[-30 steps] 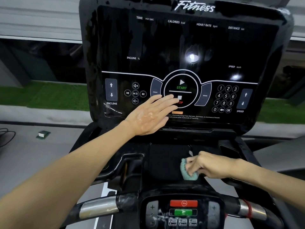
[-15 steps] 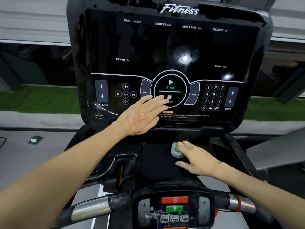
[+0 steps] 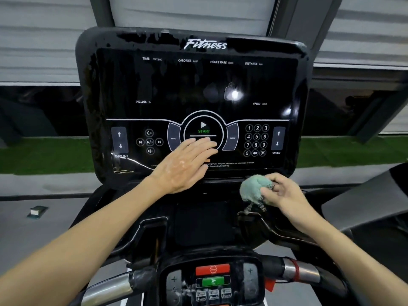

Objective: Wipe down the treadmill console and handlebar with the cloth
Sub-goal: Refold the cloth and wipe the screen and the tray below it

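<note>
Two bare hands are at work on a black treadmill console, its glossy screen streaked with wet marks. The left hand lies flat with straight fingers on the lower middle of the screen, covering the bottom of the round START dial and holding nothing. The right hand has its fingers curled round a bunched teal cloth, gripping it just below the console's lower right edge, under the number keypad. A checked strip dangles from the cloth toward the dark tray beneath; whether the cloth touches the console cannot be told. Nearer the camera, the handlebar runs left to right with silver sections and a red band on its right side. Between its halves sits a small panel with a red button above a green button.
</note>
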### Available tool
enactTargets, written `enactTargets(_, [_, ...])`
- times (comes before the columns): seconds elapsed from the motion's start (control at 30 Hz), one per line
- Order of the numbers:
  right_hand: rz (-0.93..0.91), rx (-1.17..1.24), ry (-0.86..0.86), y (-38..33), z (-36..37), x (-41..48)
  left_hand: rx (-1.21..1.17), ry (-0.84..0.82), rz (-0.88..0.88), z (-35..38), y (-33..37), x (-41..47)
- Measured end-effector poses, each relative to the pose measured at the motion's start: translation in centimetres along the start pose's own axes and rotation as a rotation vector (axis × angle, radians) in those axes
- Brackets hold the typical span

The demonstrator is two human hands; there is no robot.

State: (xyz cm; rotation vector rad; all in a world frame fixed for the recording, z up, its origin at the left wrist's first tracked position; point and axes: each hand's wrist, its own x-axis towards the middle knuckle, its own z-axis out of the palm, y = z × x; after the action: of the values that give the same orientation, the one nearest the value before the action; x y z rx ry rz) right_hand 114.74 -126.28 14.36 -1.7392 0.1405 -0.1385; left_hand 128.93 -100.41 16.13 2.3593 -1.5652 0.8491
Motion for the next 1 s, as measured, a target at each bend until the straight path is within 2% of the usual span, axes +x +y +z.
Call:
enactTargets(0.07, [0.145,0.334,-0.015,-1.3,-1.2,-0.1,-0.109,-0.007,0.014,-0.2,1.3,1.5])
enactTargets(0.13, [0.211,0.569,-0.028,-2.4,-1.9,-0.2,-0.241,-0.034,-0.046,-0.6,2.9,3.0])
enactTargets(0.27, [0.21,0.765,-0.079,-3.7,-2.1,-0.6,-0.586,-0.108,-0.289,-1.4,5.9,5.7])
enactTargets(0.37, [0.165,0.783,-0.134,-4.5,-2.2,-0.8,-0.799,-0.081,-0.361,-1.4,7.7,7.7])
enactTargets(0.5, [0.143,0.799,-0.12,-5.3,-2.4,-1.0,-0.925,-0.025,-0.43,-1.1,9.0,9.6])
enactTargets(0.67, [0.112,0.74,-0.064,-6.1,-3.0,-0.6,-0.947,-0.006,-0.481,-1.1,8.8,11.0])
enactTargets(0.9, [0.058,0.508,0.18,-6.7,-3.0,-0.7,-0.949,-0.009,-0.45,-1.2,9.2,11.6])
enactTargets(1.0, [0.045,0.483,0.225,-6.8,-3.6,-1.2,-0.894,-0.081,-0.458,-0.7,10.0,12.2])
